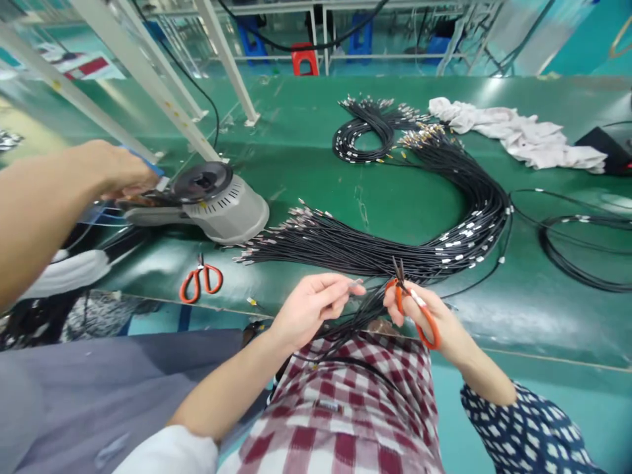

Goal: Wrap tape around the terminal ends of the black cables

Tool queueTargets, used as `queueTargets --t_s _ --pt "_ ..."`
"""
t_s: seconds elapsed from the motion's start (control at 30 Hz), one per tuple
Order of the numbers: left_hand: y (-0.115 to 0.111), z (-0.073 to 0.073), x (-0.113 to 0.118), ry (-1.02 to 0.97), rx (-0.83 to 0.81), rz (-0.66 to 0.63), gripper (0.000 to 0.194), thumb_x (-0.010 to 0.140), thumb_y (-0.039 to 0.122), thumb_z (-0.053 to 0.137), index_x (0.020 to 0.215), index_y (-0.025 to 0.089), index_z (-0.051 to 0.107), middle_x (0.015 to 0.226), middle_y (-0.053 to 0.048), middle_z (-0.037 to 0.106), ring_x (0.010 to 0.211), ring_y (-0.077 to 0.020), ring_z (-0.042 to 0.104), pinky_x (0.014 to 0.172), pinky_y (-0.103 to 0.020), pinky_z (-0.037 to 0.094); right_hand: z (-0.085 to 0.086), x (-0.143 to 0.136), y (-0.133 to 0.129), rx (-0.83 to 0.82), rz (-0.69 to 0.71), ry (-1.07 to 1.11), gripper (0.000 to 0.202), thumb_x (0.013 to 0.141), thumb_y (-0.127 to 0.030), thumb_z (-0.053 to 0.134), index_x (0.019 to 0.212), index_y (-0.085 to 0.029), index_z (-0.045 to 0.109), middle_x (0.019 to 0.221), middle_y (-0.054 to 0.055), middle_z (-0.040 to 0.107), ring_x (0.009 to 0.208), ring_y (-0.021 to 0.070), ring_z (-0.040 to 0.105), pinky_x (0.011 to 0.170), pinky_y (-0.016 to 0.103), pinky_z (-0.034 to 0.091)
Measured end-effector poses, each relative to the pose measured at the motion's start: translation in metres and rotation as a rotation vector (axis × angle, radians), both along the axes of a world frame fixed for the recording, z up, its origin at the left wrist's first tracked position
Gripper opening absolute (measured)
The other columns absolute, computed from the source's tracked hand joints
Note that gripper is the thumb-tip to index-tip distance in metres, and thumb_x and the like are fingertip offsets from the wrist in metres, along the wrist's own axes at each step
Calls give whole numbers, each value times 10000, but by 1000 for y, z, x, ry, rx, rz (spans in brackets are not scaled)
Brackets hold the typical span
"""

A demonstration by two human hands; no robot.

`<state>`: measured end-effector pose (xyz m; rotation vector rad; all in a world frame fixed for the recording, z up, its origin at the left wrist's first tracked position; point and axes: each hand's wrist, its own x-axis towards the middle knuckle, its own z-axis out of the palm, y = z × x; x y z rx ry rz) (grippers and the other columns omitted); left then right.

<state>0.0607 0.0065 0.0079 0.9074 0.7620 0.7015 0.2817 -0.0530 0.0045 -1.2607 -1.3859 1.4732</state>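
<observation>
My left hand (316,303) is closed, pinching a small whitish piece (355,284) between thumb and fingertips; I cannot tell exactly what it is. Close by on the right, my right hand (439,313) is wrapped round orange-handled scissors (425,322), their dark blades pointing away from me. Loose black cables (365,309) hang over the table edge into my lap, behind and below the hands. Just beyond both hands lies a thick bundle of black cables (345,243), with metal-tipped ends at the left and white labels at the right.
On the left, a co-worker's hand (123,171) is at a grey round tape dispenser (237,207). Another pair of orange scissors (201,280) lies on the green table (306,171). Coiled cables (363,138), a white cloth (518,131) and a cable loop (567,257) lie farther off.
</observation>
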Motion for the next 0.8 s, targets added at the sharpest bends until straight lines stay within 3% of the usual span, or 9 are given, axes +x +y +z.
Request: queueTargets --t_s 0.1,0.23,0.33,0.5,0.8 --pt "-6 5 0 107 69 -59 305 784 403 754 833 102 739 628 -13 600 473 -40 328 441 -207 236 7 6 -4 6 30 -73 463 930 -635 478 881 -184 570 658 -3 515 597 133 442 560 265 359" --pt "-20 12 2 270 373 -71 111 821 244 723 790 137 726 763 -41 681 668 -114 599 599 -225 479 24 20 -15 177 97 -480 383 891 -548 609 787 -179 607 685 15 598 628 142 513 616 270 376" --pt "-28 12 2 385 678 -86 70 866 184 674 828 149 721 783 -33 655 685 -114 612 570 -203 481 39 29 -21 354 202 -745 341 889 -495 633 754 -182 637 631 7 618 601 139 536 662 287 359" --pt "-31 6 4 428 1109 -85 78 904 101 612 902 148 673 809 -29 631 680 -99 583 568 -195 487 56 38 -23 487 323 -940 349 957 -405 528 702 -191 632 519 -26 566 491 107 467 656 300 303" --pt "-34 1 2 510 1374 -149 80 943 117 554 967 157 620 857 -44 625 816 -142 620 750 -261 560 65 34 -11 567 461 -1077 272 901 -235 508 639 -209 580 478 -36 533 440 107 388 663 314 279"
